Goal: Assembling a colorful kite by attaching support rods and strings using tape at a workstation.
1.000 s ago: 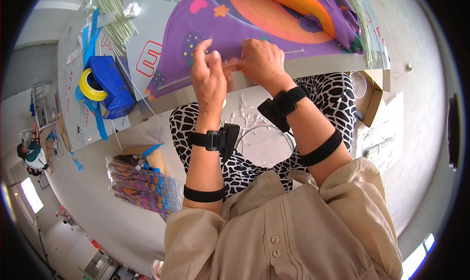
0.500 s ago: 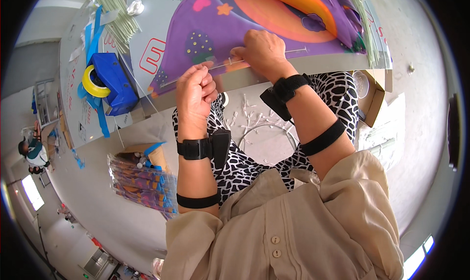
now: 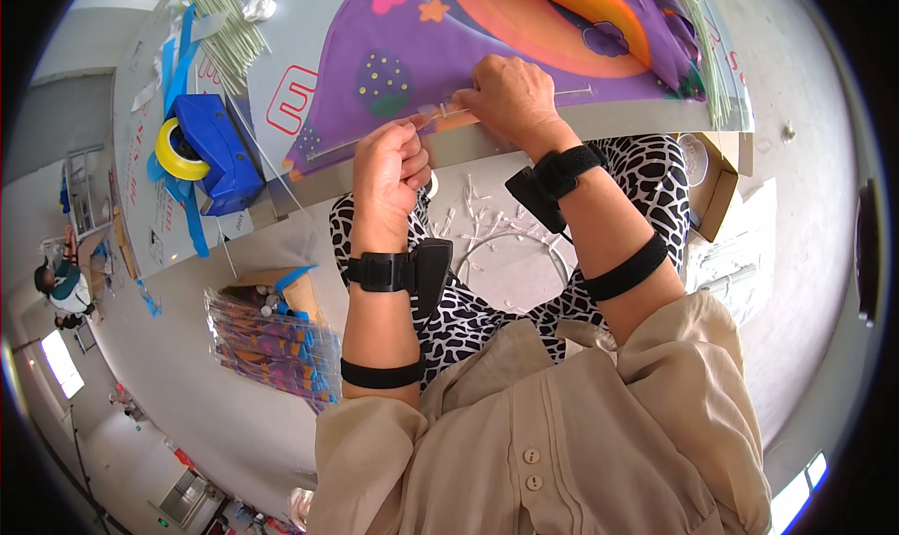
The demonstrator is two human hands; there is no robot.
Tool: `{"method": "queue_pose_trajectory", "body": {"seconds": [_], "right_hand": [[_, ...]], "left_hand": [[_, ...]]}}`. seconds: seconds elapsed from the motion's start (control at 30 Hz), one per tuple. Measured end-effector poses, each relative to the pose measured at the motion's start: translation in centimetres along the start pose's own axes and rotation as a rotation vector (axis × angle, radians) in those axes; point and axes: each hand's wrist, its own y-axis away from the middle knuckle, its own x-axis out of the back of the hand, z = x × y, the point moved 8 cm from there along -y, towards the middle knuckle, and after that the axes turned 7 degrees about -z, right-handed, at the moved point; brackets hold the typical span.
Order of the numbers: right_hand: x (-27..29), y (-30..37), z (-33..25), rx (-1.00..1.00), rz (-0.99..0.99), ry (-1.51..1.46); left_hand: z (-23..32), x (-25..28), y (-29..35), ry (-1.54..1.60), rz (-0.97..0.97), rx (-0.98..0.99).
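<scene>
A purple printed fabric sheet with orange shapes, a heart and a star lies on the table in front of me. Along its near edge runs a thin whitish rod. My left hand is closed, thumb and forefinger pinched at the rod near its middle. Just to the right, my right hand is curled, its thumb and fingertips at the same rod. Between the two hands sits a small clear plastic piece on the rod. What lies under the right fingers is hidden.
At left on the table stands a blue tape dispenser with a yellow tape roll. Thin rods lie bundled behind it. Below are a box of packaged prints and an open carton. White plastic bits lie by my lap.
My left hand has shifted right and slightly up, nearer to my right hand. The right hand has moved a little to the right. Both remain at the rod.
</scene>
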Motion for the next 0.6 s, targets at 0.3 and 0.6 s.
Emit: {"method": "queue_pose_trajectory", "body": {"seconds": [0.3,0.6], "right_hand": [[0.18,0.21,0.05,0.039,0.040,-0.021],[0.18,0.65,-0.65,0.047,0.048,0.043]], "left_hand": [[-0.30,0.17,-0.06,-0.019,0.038,-0.013],[-0.41,-0.08,0.40,0.017,0.050,-0.078]]}}
